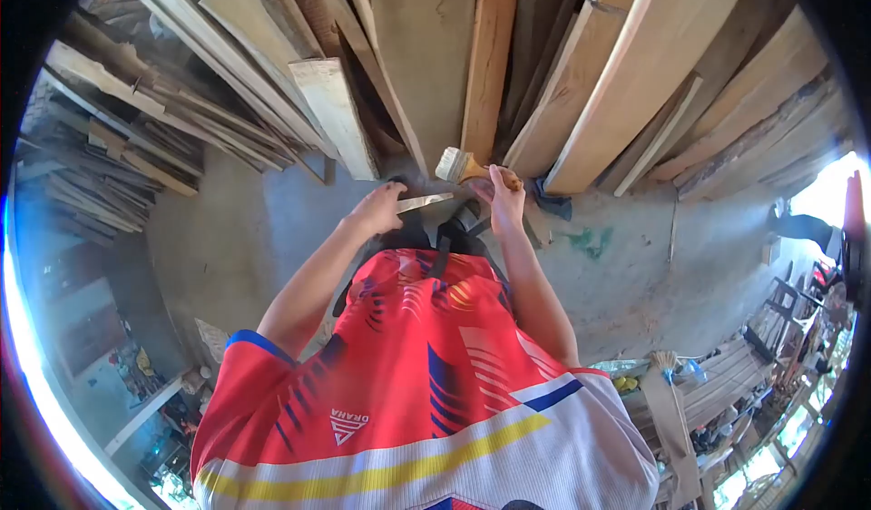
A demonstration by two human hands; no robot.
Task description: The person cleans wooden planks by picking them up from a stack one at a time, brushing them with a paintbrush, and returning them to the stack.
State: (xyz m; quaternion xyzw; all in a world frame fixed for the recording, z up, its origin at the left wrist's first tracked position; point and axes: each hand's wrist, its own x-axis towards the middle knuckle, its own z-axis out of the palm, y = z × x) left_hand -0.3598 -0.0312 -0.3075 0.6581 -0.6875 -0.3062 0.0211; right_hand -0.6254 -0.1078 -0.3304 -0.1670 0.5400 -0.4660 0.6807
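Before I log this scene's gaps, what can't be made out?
In the head view:
Pale strip: gripped end hidden by left hand.
Brush: handle partly covered by right hand.
Wide middle board: upper end cut off by top edge.
Clutter, lower right: too small to name.

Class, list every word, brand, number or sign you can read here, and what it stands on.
"DRAHA", upside down, beside a triangular logo on the red-and-white jersey.
Nothing else is legible; any marking on the paintbrush is too small to read.
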